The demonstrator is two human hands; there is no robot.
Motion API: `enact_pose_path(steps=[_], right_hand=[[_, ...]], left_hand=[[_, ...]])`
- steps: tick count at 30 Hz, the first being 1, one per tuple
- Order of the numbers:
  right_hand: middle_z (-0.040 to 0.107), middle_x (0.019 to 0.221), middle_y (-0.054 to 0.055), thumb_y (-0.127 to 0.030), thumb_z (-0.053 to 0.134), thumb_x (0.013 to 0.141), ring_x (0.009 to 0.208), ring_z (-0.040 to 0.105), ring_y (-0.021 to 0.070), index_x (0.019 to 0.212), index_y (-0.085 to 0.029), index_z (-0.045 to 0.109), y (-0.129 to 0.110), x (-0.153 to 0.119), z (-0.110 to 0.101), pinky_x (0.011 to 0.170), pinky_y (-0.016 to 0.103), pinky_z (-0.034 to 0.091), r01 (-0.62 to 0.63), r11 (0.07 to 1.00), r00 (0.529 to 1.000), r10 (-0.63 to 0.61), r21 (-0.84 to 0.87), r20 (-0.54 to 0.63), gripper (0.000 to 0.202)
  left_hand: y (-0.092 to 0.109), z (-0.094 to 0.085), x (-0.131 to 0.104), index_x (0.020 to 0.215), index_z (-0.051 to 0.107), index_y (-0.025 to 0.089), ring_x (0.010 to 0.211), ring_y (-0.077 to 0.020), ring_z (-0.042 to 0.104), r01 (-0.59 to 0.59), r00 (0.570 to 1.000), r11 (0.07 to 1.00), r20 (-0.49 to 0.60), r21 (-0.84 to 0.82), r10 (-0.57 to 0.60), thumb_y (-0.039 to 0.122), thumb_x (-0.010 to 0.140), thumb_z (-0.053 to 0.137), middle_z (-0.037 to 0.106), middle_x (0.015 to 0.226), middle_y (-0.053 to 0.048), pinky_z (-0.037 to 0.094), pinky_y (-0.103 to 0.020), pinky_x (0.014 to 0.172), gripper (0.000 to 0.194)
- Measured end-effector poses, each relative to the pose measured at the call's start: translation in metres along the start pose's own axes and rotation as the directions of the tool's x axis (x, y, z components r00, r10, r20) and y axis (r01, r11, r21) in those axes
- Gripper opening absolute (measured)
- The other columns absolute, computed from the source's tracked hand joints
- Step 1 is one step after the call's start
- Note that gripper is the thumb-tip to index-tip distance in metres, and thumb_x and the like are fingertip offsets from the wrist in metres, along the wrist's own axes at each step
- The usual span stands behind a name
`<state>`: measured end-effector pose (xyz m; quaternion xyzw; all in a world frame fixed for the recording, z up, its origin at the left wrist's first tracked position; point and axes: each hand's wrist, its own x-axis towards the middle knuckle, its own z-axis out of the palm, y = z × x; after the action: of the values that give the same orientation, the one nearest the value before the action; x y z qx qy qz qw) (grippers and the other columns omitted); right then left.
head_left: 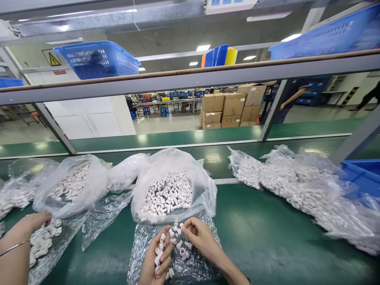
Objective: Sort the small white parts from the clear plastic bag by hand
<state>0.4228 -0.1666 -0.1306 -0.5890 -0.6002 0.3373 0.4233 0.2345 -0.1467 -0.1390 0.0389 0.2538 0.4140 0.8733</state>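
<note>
My left hand (157,257) is curled around several small white plastic pipe fittings, which show between the thumb and fingers. To its right, my right hand (203,239) has its thumb and fingertips pinched together at the edge of loose white fittings (184,252); whether a piece sits in the pinch is not clear. These loose pieces lie on a flat clear plastic bag (136,247) under both hands. Just beyond, an open translucent bag (204,186) with its rim rolled back holds a heap of the same white fittings (170,192).
At the left, another person's hand (32,223) reaches over white pieces (44,241) beside a second open bag (99,178). Filled clear bags (297,186) lie along the right, near a blue bin (362,174). A shelf rail (184,81) crosses above the green worktop (261,225).
</note>
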Motion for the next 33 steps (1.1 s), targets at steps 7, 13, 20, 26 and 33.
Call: enact_pose_path(steps=[7, 13, 20, 26, 33], right_hand=[[0.056, 0.083, -0.002, -0.035, 0.060, 0.095, 0.068, 0.048, 0.0142, 0.104, -0.022, 0.063, -0.011, -0.006, -0.001, 0.064, 0.026, 0.036, 0.059, 0.993, 0.998, -0.062, -0.105, -0.029, 0.016], [0.054, 0.088, -0.002, -0.038, 0.067, 0.091, 0.072, 0.048, 0.0140, 0.106, -0.027, 0.067, -0.032, -0.012, -0.004, 0.064, 0.024, 0.035, 0.141, 0.990, 0.970, -0.132, -0.028, 0.205, 0.019], [0.052, 0.083, -0.002, -0.029, 0.064, 0.090, 0.072, 0.049, 0.0144, 0.095, -0.023, 0.065, -0.026, -0.010, -0.001, 0.065, 0.025, 0.035, 0.245, 0.966, 0.957, -0.227, -0.086, 0.183, 0.008], [0.055, 0.084, -0.001, -0.039, 0.056, 0.095, 0.067, 0.049, 0.0156, 0.098, -0.022, 0.062, -0.014, -0.001, -0.004, 0.063, 0.027, 0.038, 0.134, 0.971, 0.991, -0.132, -0.197, 0.023, 0.018], [0.058, 0.088, 0.001, -0.039, 0.052, 0.097, 0.061, 0.050, 0.0158, 0.113, -0.023, 0.059, -0.009, 0.000, 0.006, 0.061, 0.030, 0.040, 0.149, 0.940, 0.989, -0.148, -0.307, 0.028, 0.024]], left_hand=[[-0.016, -0.007, 0.008, 0.128, 0.049, 0.019, 0.035, -0.0016, 0.029, -0.128, 0.987, 0.921, 0.134, 0.367, 0.084, 0.048, 0.087, 0.067, 0.048, 0.071, 0.006, 0.023, -0.013, 0.028, 0.054], [-0.024, -0.012, 0.015, 0.143, 0.037, 0.024, 0.033, -0.0026, 0.032, -0.078, 0.989, 0.809, 0.146, 0.583, -0.009, 0.064, 0.074, 0.073, 0.049, 0.059, 0.007, 0.020, -0.013, 0.031, 0.087], [-0.021, -0.009, 0.010, 0.137, 0.045, 0.022, 0.034, -0.0029, 0.032, -0.082, 0.988, 0.818, 0.153, 0.569, -0.007, 0.054, 0.082, 0.070, 0.050, 0.060, 0.006, 0.018, -0.012, 0.029, 0.069], [0.018, 0.001, 0.002, 0.107, 0.054, 0.010, 0.040, -0.0019, 0.037, -0.117, 0.993, 0.979, 0.011, -0.167, 0.120, 0.022, 0.104, 0.033, 0.050, 0.072, 0.001, 0.031, -0.011, 0.031, 0.025], [0.029, 0.016, 0.000, 0.112, 0.057, 0.005, 0.088, -0.0173, 0.069, -0.213, 0.977, 0.880, -0.116, -0.425, 0.181, 0.013, 0.099, 0.042, 0.064, 0.100, -0.014, 0.062, -0.030, 0.079, 0.021]])
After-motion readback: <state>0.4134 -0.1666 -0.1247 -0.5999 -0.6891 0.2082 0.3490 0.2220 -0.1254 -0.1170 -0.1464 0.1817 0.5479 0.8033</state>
